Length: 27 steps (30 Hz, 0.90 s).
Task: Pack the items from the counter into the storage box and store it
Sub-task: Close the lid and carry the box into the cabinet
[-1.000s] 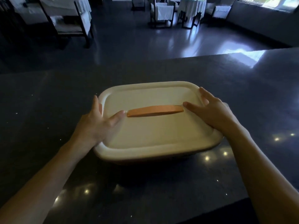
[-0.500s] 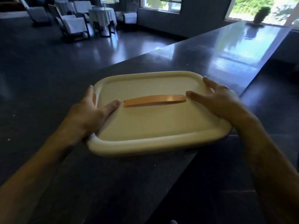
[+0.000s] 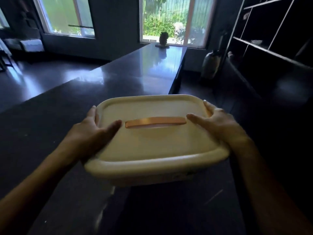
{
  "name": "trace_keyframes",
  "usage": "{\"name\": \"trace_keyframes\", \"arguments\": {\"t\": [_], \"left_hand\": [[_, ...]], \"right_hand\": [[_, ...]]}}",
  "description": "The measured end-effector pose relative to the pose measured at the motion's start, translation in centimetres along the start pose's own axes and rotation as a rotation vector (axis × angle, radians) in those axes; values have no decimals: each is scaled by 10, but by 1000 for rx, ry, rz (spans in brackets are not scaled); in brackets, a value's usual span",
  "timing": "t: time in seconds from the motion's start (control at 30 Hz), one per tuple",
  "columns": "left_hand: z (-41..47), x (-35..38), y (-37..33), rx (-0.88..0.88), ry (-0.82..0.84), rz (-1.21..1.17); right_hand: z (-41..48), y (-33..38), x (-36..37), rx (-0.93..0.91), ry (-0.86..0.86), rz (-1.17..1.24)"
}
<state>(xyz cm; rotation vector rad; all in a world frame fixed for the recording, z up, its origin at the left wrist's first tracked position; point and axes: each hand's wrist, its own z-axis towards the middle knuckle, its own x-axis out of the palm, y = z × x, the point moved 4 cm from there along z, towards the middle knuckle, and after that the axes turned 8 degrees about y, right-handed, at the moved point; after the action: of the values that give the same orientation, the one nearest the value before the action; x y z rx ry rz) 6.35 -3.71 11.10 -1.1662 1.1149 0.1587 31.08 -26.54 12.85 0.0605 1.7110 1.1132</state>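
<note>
The cream storage box (image 3: 157,146) has its lid on, with an orange handle (image 3: 155,122) lying flat across the top. It hangs in the air past the near right edge of the dark counter (image 3: 50,133). My left hand (image 3: 92,131) grips its left side, thumb on the lid. My right hand (image 3: 218,123) grips the right side the same way. The contents are hidden under the lid.
The counter runs away toward a window, with a small dark ornament (image 3: 163,39) at its far end. Dark open shelving (image 3: 271,39) stands to the right, with a dark floor aisle between it and the counter. A pale cylinder (image 3: 210,64) stands by the shelving.
The box has come up off the counter and swung right with both hands on it. My view has turned right, from the dining room toward the window and shelving.
</note>
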Motion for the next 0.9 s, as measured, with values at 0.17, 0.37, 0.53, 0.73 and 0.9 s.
{"name": "trace_keyframes", "arguments": {"t": [0.17, 0.37, 0.53, 0.73, 0.9], "left_hand": [[99, 43, -77, 103, 20, -14], [223, 101, -148, 199, 117, -31], [346, 156, -202, 263, 214, -9], [506, 186, -282, 362, 269, -22], [619, 219, -352, 452, 249, -52]], "right_hand": [[82, -34, -62, 68, -94, 12], [179, -84, -102, 182, -172, 37], [287, -120, -122, 251, -239, 16], [441, -134, -154, 271, -322, 49], [549, -155, -197, 278, -393, 71]]}}
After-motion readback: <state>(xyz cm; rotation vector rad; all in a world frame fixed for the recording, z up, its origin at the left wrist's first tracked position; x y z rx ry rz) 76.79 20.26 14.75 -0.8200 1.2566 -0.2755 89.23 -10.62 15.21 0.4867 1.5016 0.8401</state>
